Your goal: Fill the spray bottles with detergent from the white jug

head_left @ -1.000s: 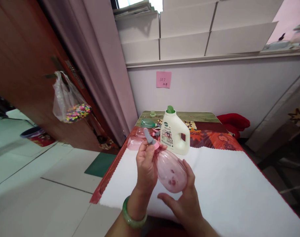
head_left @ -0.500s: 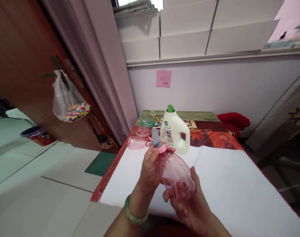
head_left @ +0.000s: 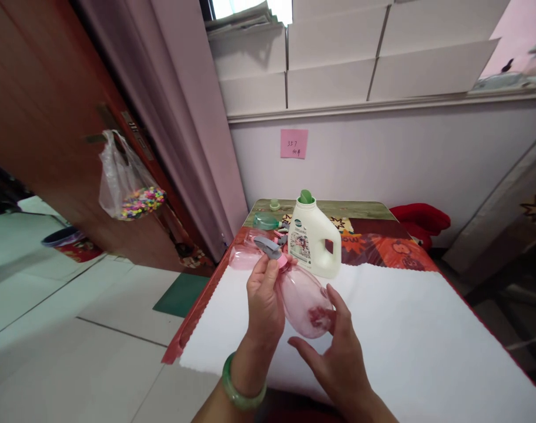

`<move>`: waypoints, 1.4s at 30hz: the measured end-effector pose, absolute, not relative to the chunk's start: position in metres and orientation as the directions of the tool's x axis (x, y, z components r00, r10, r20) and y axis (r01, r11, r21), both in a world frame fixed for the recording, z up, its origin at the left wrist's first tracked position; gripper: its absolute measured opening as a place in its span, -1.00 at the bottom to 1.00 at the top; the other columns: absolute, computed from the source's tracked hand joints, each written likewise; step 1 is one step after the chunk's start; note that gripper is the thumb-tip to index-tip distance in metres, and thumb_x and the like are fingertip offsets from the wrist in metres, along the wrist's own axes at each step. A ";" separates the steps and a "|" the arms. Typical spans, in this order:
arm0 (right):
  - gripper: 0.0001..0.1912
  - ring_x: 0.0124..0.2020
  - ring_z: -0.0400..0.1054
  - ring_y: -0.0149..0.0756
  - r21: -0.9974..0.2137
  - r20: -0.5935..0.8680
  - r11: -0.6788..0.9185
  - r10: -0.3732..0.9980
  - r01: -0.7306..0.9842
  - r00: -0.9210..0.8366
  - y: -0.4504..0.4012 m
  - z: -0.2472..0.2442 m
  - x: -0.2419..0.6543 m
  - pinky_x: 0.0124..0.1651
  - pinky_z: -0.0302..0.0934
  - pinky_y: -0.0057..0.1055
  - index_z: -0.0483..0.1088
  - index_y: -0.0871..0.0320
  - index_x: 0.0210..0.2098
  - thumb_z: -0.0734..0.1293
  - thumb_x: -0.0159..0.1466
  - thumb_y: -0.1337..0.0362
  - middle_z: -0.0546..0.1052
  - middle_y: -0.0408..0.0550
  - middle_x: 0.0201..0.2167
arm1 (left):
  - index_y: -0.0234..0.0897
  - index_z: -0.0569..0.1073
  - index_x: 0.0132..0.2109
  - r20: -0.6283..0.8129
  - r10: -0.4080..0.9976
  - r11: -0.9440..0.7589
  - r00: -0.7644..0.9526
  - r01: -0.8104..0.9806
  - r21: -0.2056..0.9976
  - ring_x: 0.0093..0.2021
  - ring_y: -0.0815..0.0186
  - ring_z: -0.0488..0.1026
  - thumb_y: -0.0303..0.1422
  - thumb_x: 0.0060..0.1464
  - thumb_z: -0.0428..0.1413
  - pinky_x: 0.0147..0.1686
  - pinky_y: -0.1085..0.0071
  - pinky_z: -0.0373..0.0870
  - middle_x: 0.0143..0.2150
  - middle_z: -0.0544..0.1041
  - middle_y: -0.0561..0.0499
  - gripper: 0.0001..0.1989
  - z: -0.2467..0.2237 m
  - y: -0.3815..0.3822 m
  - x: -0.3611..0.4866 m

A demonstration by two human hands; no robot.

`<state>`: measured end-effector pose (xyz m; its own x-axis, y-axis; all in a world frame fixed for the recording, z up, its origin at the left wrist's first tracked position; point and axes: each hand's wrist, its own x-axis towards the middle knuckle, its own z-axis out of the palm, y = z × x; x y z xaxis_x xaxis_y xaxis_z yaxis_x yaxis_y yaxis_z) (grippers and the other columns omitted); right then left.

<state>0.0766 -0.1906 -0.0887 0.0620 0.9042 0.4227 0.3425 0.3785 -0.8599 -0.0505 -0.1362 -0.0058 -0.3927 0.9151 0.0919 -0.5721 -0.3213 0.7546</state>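
A clear pink spray bottle (head_left: 304,299) with a grey trigger head is tilted above the white cloth. My left hand (head_left: 267,299) is closed round its pink collar, just under the head. At the bottle's base is my right hand (head_left: 334,346), thumb spread apart and fingers behind or against the lower side; exact contact is partly hidden. Behind the bottle stands a cream jug (head_left: 314,238) with a green piece (head_left: 305,197) in its mouth. Pink bottles (head_left: 243,257) and a green bottle (head_left: 265,221) lie at the table's left.
A white cloth (head_left: 395,329) covers the near part of the red-covered table. On the far left corner sits a small green cap (head_left: 274,204). A plastic bag of colourful pieces (head_left: 140,201) hangs from the door handle. A pink note (head_left: 293,144) is on the wall.
The held bottle has tilted further, its grey head swinging left and down. My right hand has loosened, its thumb now away from the bottle. The view has shifted slightly.
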 end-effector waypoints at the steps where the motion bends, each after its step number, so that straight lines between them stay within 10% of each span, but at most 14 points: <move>1: 0.00 0.04 0.49 0.07 -0.828 0.444 0.376 0.893 0.415 0.076 -0.189 -0.090 0.077 0.02 0.46 0.00 0.03 0.03 0.41 0.52 0.13 -0.02 0.38 0.25 0.27 | -0.30 0.62 -0.14 0.075 0.919 -0.307 -0.387 -0.583 0.752 -0.22 0.30 0.59 -0.24 0.11 0.32 -0.08 0.37 0.47 -0.24 0.65 -0.05 -0.76 -0.005 -0.137 -0.049; 18: -0.07 0.23 0.35 0.08 -0.959 0.215 0.182 0.967 -0.218 -0.138 -0.194 -0.089 0.087 0.18 0.32 -0.12 0.16 0.02 0.33 0.53 0.09 -0.09 0.43 0.17 0.23 | -0.28 0.62 -0.01 0.063 0.998 -0.039 0.013 -0.663 0.748 -0.03 0.12 0.56 0.06 0.19 0.14 0.03 0.24 0.41 -0.08 0.67 -0.15 -0.49 -0.009 -0.142 -0.056; 23: -0.07 -0.01 0.51 0.15 -0.872 0.016 -0.186 0.913 -0.453 -0.407 -0.182 -0.112 0.086 -0.09 0.43 -0.03 0.36 0.07 0.21 0.46 0.01 -0.33 0.58 0.19 0.04 | -0.24 0.58 0.07 0.080 0.995 -0.019 0.062 -0.661 0.750 0.05 0.04 0.55 0.06 0.11 0.23 0.10 0.15 0.39 0.04 0.64 -0.17 -0.45 -0.010 -0.145 -0.053; 26: -0.13 -0.06 0.54 0.09 -0.830 -0.085 -0.302 0.899 -0.468 -0.430 -0.178 -0.114 0.084 -0.07 0.43 -0.01 0.37 0.06 0.20 0.41 0.07 -0.33 0.59 0.17 0.02 | -0.30 0.62 -0.04 -0.021 0.991 -0.065 -0.131 -0.619 0.782 -0.17 0.19 0.60 -0.10 0.08 0.31 -0.02 0.27 0.43 -0.23 0.68 -0.09 -0.59 -0.014 -0.146 -0.052; 32: 0.00 0.20 0.38 0.10 -0.960 0.030 -0.034 0.974 -0.277 -0.226 -0.182 -0.097 0.086 0.16 0.35 -0.10 0.26 0.03 0.25 0.64 -0.11 -0.05 0.44 0.17 0.23 | -0.31 0.61 -0.19 -0.135 0.943 -0.033 -0.304 -0.492 0.870 -0.29 0.29 0.56 -0.07 -0.02 0.37 -0.15 0.35 0.42 -0.31 0.67 -0.06 -0.60 -0.026 -0.142 -0.044; 42: -0.16 0.08 0.47 0.16 -0.937 0.009 -0.110 0.940 -0.330 -0.340 -0.185 -0.117 0.089 0.10 0.36 0.01 0.38 0.11 0.14 0.50 0.01 -0.23 0.57 0.16 0.06 | -0.34 0.58 -0.25 -0.094 0.986 0.023 -0.135 -0.449 0.893 -0.27 0.22 0.58 -0.20 0.03 0.35 -0.11 0.31 0.41 -0.35 0.68 -0.13 -0.72 -0.033 -0.144 -0.046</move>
